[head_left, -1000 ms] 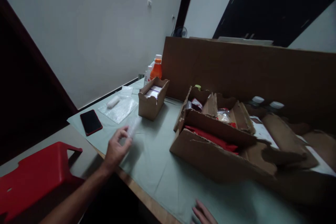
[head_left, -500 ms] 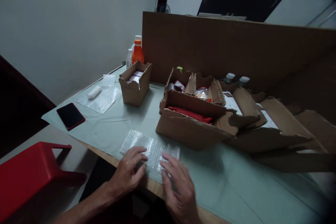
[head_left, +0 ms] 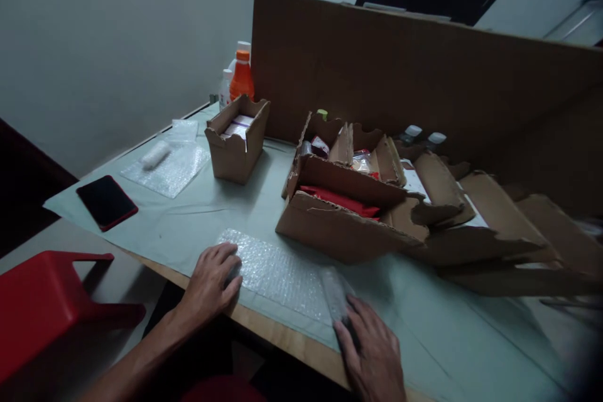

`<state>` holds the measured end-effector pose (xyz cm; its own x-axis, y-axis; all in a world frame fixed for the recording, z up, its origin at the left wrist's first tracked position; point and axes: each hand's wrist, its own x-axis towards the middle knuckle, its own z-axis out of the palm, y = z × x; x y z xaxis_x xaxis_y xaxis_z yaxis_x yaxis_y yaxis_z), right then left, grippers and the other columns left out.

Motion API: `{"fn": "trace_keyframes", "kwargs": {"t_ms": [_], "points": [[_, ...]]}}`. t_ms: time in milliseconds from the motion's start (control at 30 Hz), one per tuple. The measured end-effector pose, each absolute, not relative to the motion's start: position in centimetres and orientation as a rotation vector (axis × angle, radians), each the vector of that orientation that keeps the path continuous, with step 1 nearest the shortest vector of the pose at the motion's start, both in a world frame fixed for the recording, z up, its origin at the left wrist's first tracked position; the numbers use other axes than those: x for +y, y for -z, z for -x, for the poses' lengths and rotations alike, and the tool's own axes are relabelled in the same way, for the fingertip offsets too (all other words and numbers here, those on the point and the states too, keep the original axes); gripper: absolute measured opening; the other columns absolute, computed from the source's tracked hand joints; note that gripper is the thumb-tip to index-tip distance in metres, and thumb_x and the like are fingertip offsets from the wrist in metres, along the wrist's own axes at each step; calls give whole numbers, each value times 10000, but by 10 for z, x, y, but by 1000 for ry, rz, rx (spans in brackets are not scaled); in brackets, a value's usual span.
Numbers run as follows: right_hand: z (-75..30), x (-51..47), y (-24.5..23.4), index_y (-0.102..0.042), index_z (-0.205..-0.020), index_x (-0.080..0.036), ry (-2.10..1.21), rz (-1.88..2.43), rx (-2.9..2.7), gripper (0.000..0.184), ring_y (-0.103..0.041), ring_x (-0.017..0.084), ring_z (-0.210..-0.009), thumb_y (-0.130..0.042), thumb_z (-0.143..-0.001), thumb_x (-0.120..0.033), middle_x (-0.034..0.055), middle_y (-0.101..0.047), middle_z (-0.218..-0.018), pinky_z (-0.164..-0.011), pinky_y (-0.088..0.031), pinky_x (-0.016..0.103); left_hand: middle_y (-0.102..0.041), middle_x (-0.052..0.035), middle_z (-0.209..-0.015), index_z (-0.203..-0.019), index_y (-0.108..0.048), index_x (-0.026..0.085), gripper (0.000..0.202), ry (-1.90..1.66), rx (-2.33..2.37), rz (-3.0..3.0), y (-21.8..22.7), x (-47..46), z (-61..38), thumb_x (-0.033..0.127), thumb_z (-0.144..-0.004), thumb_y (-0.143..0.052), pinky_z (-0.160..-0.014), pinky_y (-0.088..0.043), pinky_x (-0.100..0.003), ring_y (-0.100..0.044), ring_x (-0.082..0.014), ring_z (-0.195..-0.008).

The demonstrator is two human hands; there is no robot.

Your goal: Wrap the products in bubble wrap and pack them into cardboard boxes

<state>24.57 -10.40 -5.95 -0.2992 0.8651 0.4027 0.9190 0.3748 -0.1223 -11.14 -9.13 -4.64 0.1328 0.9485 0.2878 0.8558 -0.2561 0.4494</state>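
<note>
Clear bubble wrap (head_left: 277, 273) lies along the near edge of the table (head_left: 285, 335), my left hand (head_left: 211, 279), thumb and fingers apart, seemingly steadying it, my right hand (head_left: 374, 352) at a blurred bundle (head_left: 335, 292), its clasp unclear on my feed.

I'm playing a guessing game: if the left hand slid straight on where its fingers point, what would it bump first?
Most likely the bubble wrap right beside the left hand; whether they touch is hard to tell.

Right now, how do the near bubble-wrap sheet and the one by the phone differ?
The near sheet has the left hand at its left end; no hand touches the far sheet. The near sheet's middle is bare; the far sheet carries a white roll. Both are clear bubble wrap on the tablecloth.
</note>
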Motion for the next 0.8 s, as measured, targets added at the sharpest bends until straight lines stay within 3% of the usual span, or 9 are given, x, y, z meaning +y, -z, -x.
{"fn": "trace_keyframes", "kwargs": {"t_ms": [233, 367, 500, 600, 667, 800], "points": [[-285, -115, 52, -733, -1019, -230, -58, 1786, -1969, 448, -659, 318, -1118, -461, -929, -575, 123, -692, -1251, -874, -519, 479, -661, -101, -1217, -1028, -676, 220, 176, -892, 1864, -2186, 45, -83, 129, 279, -915, -555, -968, -489, -460, -603, -282, -1138], [-267, -106, 35, -668, -1204, -201, -241, 1872, -1760, 552, -635, 305, -1167, -466, -899, -615, 128, -666, -1298, -905, -528, 443, -627, -181, -1256, -1135, -667, 144, 329, -798, 2196, -2138, 46, -76, 144, 349, -891, -589, -980, -477, -518, -575, -354, -1177], [-232, -89, 31, -571, -1345, -104, -296, 2023, -1758, 763, -611, 378, -1173, -512, -817, -653, 204, -636, -1321, -972, -471, 533, -590, -224, -1324, -1107, -673, 115, 370, -543, 2310, -2118, 49, -71, 145, 381, -854, -625, -1035, -434, -560, -494, -414, -1292], [-220, -78, 34, -572, -1336, -74, -312, 2086, -1667, 767, -617, 401, -1131, -535, -793, -614, 230, -657, -1269, -966, -457, 545, -589, -216, -1338, -923, -673, 146, 227, -543, 2275, -2103, 52, -70, 138, 348, -849, -602, -1048, -425, -534, -484, -399, -1310], [-221, -76, 34, -579, -1326, -102, -428, 2051, -1567, 728, -642, 371, -1081, -550, -792, -596, 201, -684, -1218, -933, -485, 501, -612, -194, -1312, -844, -643, 172, 161, -624, 2231, -2073, 52, -70, 134, 317, -837, -572, -1017, -444, -504, -523, -371, -1261], [-227, -84, 29, -577, -1317, -141, -710, 1894, -1325, 724, -682, 279, -957, -622, -760, -601, 122, -720, -1062, -819, -538, 366, -712, -99, -997, -821, -602, 215, 145, -823, 2159, -1898, 47, -71, 136, 297, -810, -484, -852, -491, -414, -637, -283, -972]]}}
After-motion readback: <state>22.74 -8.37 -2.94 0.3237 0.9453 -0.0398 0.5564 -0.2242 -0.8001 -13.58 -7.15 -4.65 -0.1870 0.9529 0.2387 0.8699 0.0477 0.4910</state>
